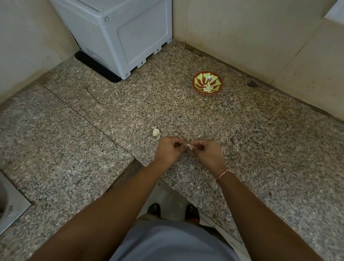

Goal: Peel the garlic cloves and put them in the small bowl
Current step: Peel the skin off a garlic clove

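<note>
Peeling step: left hand [169,149] and right hand [205,152], fingers curled, pinch one garlic clove [189,147] mid-frame. Next: strip skin, drop in small bowl [207,85] upper right.

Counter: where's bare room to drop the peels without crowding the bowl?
The widest bare counter lies right of the right hand, below the small bowl. Another patch lies between the white appliance and the garlic piece. It is crowded around the left hand and the clove.
</note>
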